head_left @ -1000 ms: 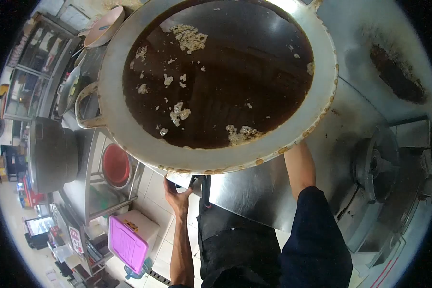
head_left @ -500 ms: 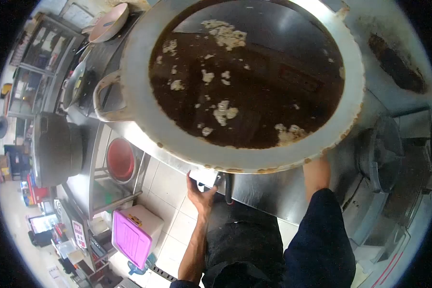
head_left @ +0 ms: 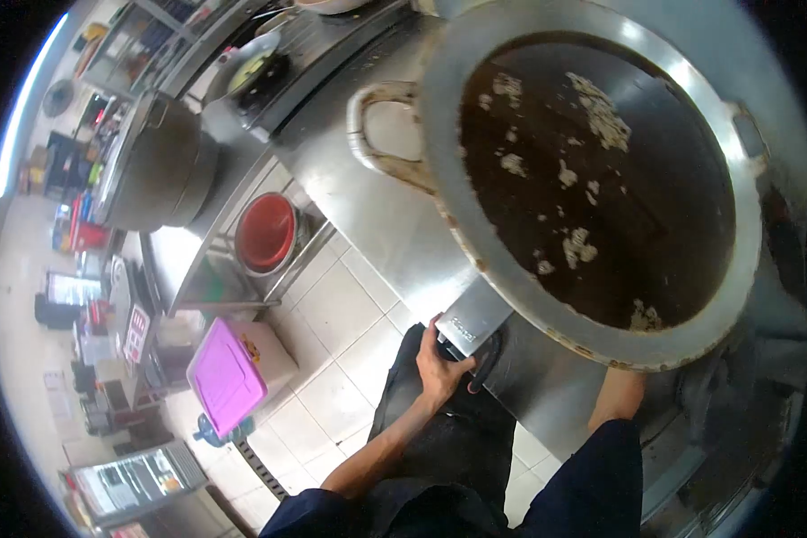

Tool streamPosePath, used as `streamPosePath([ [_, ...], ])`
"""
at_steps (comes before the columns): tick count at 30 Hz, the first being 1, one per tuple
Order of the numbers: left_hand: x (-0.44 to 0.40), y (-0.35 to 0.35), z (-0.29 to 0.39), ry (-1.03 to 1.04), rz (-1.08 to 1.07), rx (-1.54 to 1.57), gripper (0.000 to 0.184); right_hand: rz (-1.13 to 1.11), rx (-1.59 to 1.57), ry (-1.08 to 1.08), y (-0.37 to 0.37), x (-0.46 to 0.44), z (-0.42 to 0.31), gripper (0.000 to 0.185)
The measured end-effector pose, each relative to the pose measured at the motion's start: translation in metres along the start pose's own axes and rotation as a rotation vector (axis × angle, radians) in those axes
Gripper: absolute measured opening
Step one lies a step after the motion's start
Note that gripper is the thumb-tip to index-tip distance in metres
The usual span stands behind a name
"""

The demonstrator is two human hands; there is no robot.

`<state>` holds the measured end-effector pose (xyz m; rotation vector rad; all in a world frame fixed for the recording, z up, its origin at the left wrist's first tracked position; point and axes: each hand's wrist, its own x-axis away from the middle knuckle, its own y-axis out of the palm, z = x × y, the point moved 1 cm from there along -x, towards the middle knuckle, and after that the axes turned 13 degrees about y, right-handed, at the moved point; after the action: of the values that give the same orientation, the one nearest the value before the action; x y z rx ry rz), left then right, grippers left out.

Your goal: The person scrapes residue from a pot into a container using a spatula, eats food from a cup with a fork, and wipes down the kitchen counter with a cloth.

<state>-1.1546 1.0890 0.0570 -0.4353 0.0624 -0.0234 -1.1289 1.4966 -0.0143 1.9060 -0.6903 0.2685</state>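
My left hand (head_left: 441, 369) grips the front end of a silver metal box (head_left: 475, 318), fingers on its left side and thumb on the right. A black curved piece (head_left: 487, 363) hangs beside my thumb. Above and to the right is a large, wide metal pan (head_left: 547, 314) with loop handles and a brown-stained rim. Dark brown liquid (head_left: 637, 242) with pale floating clumps fills much of it. My right forearm (head_left: 620, 394) reaches under the pan's near rim; the right hand and its fingers are hidden there.
A steel counter (head_left: 359, 211) runs beneath the pan. To the left are a big lidded pot (head_left: 166, 161), a red bowl (head_left: 267, 231) on a lower shelf and a purple-lidded bin (head_left: 229, 377) on the tiled floor. Another pan (head_left: 255, 67) stands further back.
The view has swung left, so the pan appears further right and more of the counter and floor shows. My left hand stays on the metal box; my right arm still reaches under the rim.
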Motion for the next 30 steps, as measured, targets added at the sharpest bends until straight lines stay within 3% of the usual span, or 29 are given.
streamPosePath([
  [6, -0.009, -0.019, 0.009, 0.061, -0.017, -0.048, 0.088, -0.041, -0.045, -0.050, -0.003, 0.019, -0.004, 0.048],
  [10, -0.005, -0.028, -0.007, 0.121, -0.143, -0.010, 0.099, -0.091, -0.087, -0.094, -0.007, 0.039, -0.004, 0.049],
  [14, -0.027, -0.067, -0.008, 0.147, -0.378, 0.037, 0.104, -0.276, -0.168, -0.139, -0.003, 0.083, 0.004, 0.049],
  [16, -0.043, -0.090, -0.012, 0.033, -0.438, 0.095, 0.108, -0.406, -0.219, -0.123, 0.004, 0.121, 0.021, 0.050],
  [21, -0.102, -0.159, -0.083, 0.006, -0.354, 0.208, 0.098, -0.486, -0.384, 0.051, 0.125, 0.206, 0.130, 0.053],
  [23, -0.131, -0.193, -0.115, -0.049, -0.336, 0.299, 0.095, -0.205, -0.134, -0.058, 0.160, 0.216, 0.177, 0.055],
  [25, -0.163, -0.236, -0.142, -0.138, -0.267, 0.407, 0.088, 0.159, -0.278, -0.162, 0.229, 0.199, 0.230, 0.060],
  [27, -0.194, -0.285, -0.159, -0.178, -0.265, 0.336, 0.081, -0.231, -0.102, -0.113, 0.283, 0.162, 0.270, 0.056],
  [28, -0.207, -0.310, -0.169, -0.181, -0.283, 0.235, 0.077, -0.024, -0.133, -0.168, 0.290, 0.141, 0.286, 0.052],
  [29, -0.216, -0.332, -0.189, -0.180, -0.218, 0.318, 0.073, 0.038, -0.175, -0.147, 0.321, 0.121, 0.302, 0.046],
  [30, -0.225, -0.347, -0.207, -0.179, -0.155, 0.399, 0.070, -0.061, -0.110, -0.193, 0.321, 0.103, 0.315, 0.043],
])
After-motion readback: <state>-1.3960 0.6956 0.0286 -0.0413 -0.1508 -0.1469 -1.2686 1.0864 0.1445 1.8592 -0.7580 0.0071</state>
